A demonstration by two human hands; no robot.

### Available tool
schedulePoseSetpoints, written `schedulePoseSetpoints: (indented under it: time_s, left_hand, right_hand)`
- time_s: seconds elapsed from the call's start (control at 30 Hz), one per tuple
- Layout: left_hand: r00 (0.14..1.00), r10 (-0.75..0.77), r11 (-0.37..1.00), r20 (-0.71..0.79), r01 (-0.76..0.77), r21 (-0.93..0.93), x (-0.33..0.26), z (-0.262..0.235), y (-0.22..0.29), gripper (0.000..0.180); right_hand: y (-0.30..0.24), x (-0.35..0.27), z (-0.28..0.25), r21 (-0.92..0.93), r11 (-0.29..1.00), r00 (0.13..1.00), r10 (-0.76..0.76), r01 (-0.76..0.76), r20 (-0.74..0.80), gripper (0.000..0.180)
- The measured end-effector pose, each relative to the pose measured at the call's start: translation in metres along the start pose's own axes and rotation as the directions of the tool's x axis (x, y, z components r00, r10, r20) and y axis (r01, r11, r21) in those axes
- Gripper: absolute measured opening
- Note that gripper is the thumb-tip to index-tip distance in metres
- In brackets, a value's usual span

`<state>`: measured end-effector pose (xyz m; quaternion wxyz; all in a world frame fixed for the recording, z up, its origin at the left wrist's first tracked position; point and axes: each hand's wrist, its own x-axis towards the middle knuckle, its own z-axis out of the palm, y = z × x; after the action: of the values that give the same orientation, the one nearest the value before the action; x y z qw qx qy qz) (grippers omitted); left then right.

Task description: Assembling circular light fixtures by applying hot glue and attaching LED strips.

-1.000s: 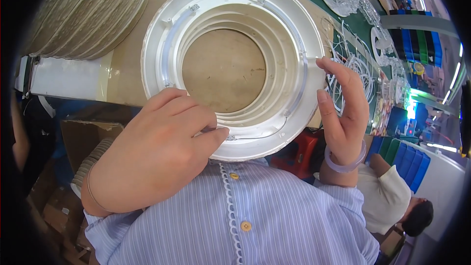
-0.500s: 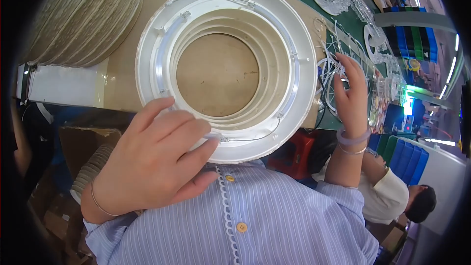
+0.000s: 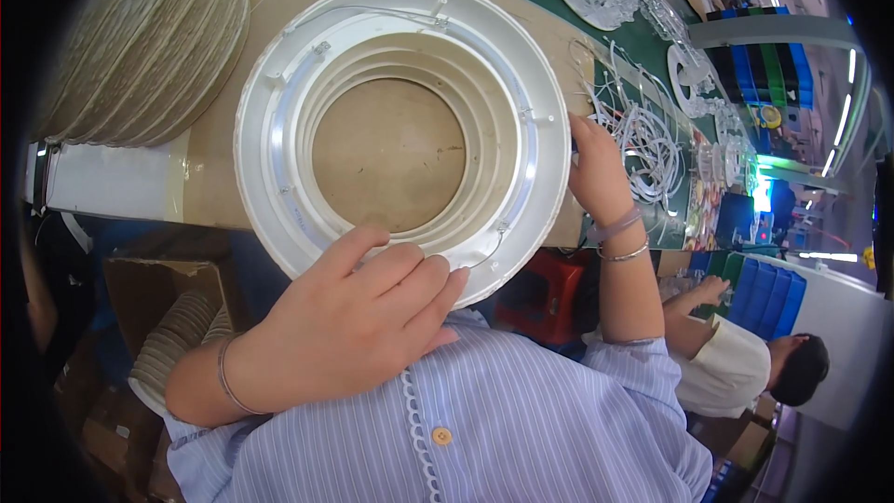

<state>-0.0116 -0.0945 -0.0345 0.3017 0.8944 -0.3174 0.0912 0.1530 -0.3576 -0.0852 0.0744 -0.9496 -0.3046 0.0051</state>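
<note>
My left hand [image 3: 358, 321] was loosely curled over the near rim of the ring [image 3: 257, 140], which lay left of my right hand [image 3: 601, 175]. That hand's fingers were half bent at the ring's edge, wires [image 3: 652, 154] to its right; I couldn't tell whether either of the 2 gripped anything.

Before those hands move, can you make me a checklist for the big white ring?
1. Right hand at the ring's right edge: ok.
2. Left hand over the ring's near side: ok.
3. Left hand gripping something: cannot tell, the hand itself hides it.
4. Right clear strip lying inside the ring: ok.
5. Near wire's left end: cannot tell, hidden by the left hand.
6. Whole ring over the board: not ok, its near side reaches past the board's edge.
</note>
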Motion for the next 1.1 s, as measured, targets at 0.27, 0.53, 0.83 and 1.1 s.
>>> schedulePoseSetpoints:
  time_s: [0.27,0.53,0.83,1.1]
  left_hand:
    - [0.986,-0.038,0.999,0.162,0.032,0.040,0.008,-0.002,0.002,0.036]
    - [0.994,-0.038,0.999,0.106,0.034,0.037,0.006,0.003,0.001,0.034]
    - [0.997,0.038,0.991,-0.063,-0.029,0.130,0.007,0.014,0.000,0.016]
    - [1.000,0.018,0.992,0.015,-0.019,0.125,0.007,0.011,0.003,0.021]
  right_hand:
    - [0.002,0.012,0.016,0.047,0.999,1.000,0.012,-0.011,-0.025,0.049]
    - [0.002,0.011,-0.010,0.187,0.982,0.989,-0.007,0.035,-0.147,0.049]
    - [-0.004,-0.031,-0.081,0.984,0.171,0.922,0.386,-0.047,-0.023,0.042]
    - [-0.042,-0.078,-0.098,0.965,0.118,0.944,0.268,-0.233,0.195,0.045]
